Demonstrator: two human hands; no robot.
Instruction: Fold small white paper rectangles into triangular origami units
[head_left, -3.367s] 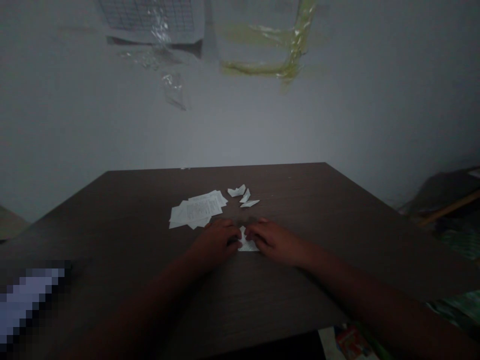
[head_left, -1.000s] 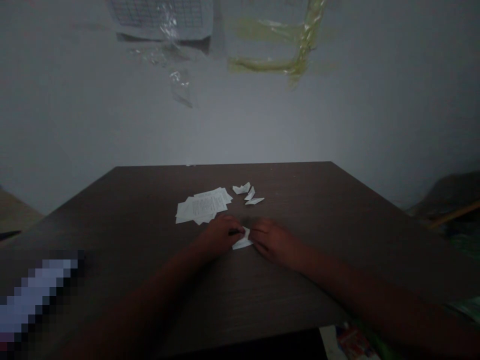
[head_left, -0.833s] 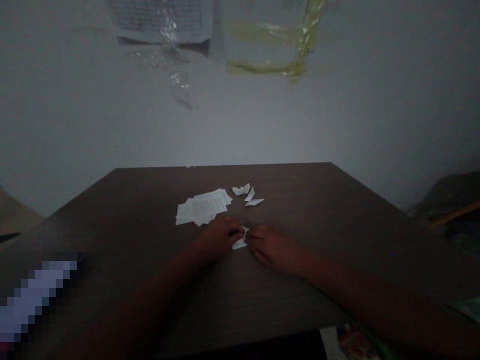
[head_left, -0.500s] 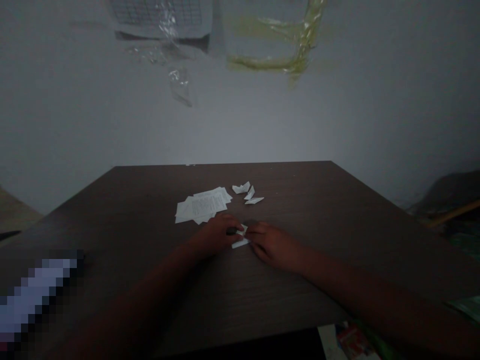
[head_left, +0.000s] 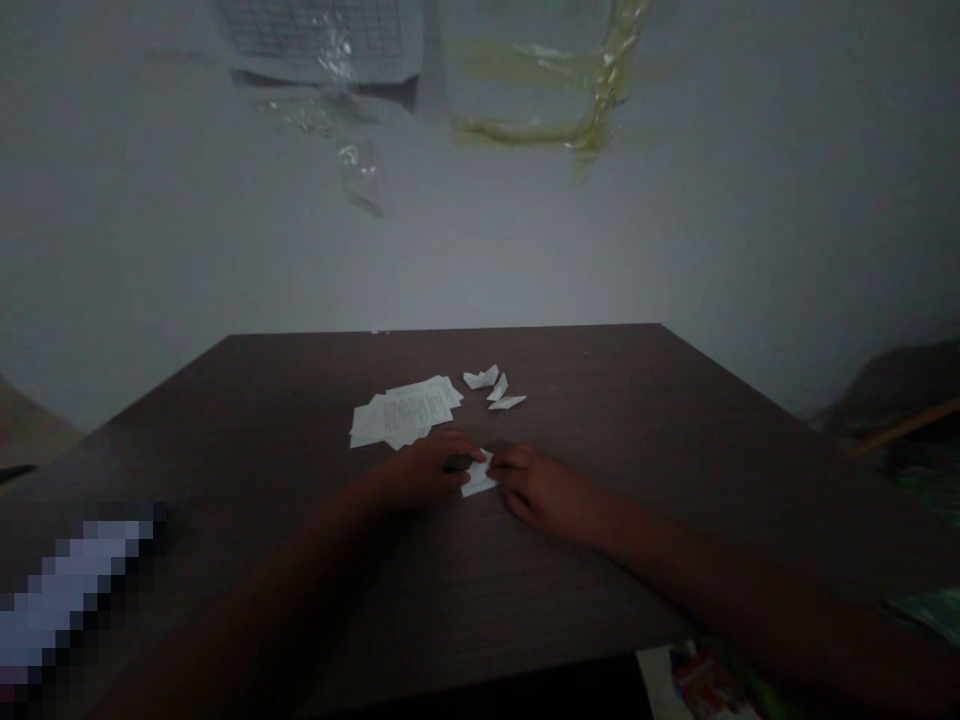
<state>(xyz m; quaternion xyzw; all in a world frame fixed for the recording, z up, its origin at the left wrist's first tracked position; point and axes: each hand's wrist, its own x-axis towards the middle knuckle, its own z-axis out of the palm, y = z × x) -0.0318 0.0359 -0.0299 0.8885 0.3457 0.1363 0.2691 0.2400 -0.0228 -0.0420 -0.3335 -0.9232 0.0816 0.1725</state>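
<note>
Head view: below the frame's centre, paper (head_left: 478,479) lies on the worktop (head_left: 600,410) between the left hand (head_left: 436,467) and right hand (head_left: 541,489), both touching it; whether either grips, I cannot tell. Left of centre lie overlapping sheets (head_left: 409,411); near centre, three folded pieces (head_left: 482,379).

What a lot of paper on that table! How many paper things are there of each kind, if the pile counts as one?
Folded paper pieces lying apart: 3
White paper between left hand and right hand: 1
Pile of printed sheets, overlapping too much to count singly: 1
Total: 5
</note>
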